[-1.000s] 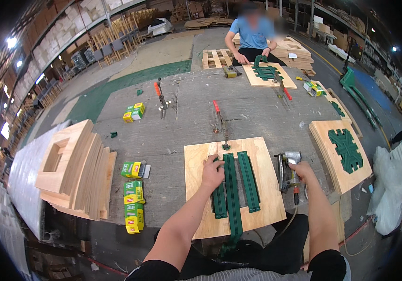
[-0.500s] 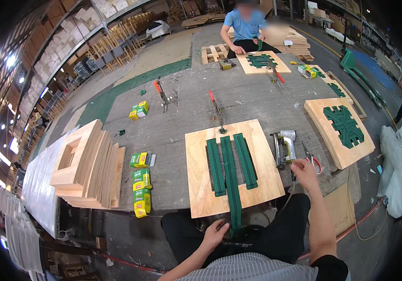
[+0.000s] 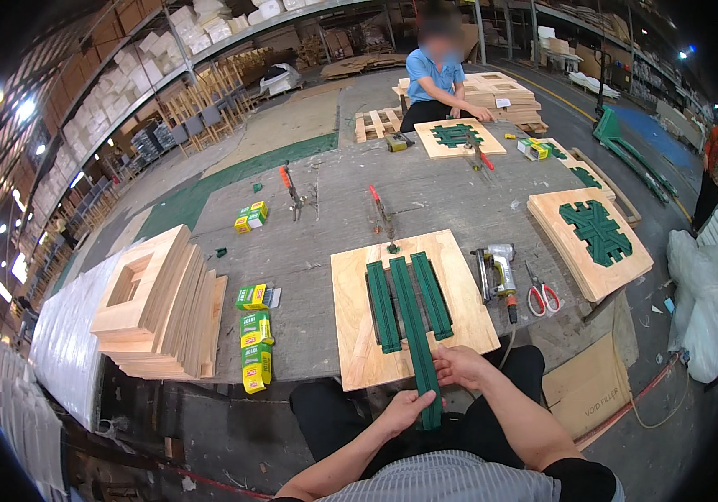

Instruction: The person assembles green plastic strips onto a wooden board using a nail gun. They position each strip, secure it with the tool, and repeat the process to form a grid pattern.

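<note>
A square wooden frame (image 3: 354,335) lies at the table's front edge. Two short green webbing straps (image 3: 382,305) run over its opening, with a long green strap (image 3: 413,335) between them. The long strap's loose end hangs over the near edge. My left hand (image 3: 409,412) pinches that end, thumb on top. Close by on its right side is my right hand (image 3: 462,366), fingers partly spread beside the strap; whether they touch it is hard to tell. A staple gun (image 3: 497,272) and red-handled scissors (image 3: 541,293) lie right of the frame.
Stacked wooden frames (image 3: 154,309) stand left, beside green-yellow boxes (image 3: 256,335). Red-handled clamps (image 3: 383,213) are fixed on the table (image 3: 309,251). Another stack (image 3: 543,219) with woven green webbing sits right. Across the table, a person (image 3: 436,79) works on a similar frame (image 3: 434,146).
My right hand has left the staple gun's side and come to the strap. My left hand has moved right and closed on the strap's end. The person opposite has shifted an arm.
</note>
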`<act>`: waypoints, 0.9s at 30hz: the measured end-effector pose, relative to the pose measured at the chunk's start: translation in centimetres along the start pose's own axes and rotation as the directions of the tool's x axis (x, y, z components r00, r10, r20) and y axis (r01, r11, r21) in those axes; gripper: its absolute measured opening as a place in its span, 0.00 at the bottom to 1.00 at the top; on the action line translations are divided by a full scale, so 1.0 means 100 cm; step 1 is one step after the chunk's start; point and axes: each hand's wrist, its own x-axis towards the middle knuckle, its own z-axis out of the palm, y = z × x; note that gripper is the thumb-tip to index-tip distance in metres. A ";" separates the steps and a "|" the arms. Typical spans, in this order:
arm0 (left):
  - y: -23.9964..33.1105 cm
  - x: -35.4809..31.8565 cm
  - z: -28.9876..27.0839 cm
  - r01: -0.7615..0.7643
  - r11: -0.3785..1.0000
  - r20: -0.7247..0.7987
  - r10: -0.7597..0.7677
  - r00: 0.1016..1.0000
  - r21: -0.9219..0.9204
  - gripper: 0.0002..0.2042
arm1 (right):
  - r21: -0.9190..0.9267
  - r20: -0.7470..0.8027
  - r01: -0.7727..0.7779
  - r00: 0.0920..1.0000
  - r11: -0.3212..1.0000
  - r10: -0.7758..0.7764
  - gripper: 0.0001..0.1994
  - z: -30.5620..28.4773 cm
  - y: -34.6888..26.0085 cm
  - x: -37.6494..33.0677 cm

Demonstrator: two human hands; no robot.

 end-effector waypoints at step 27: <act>0.048 0.016 -0.034 -0.135 -0.168 0.204 0.523 0.828 0.976 0.43 | -0.129 -0.365 0.244 0.890 0.961 -0.275 0.15 0.072 0.070 0.000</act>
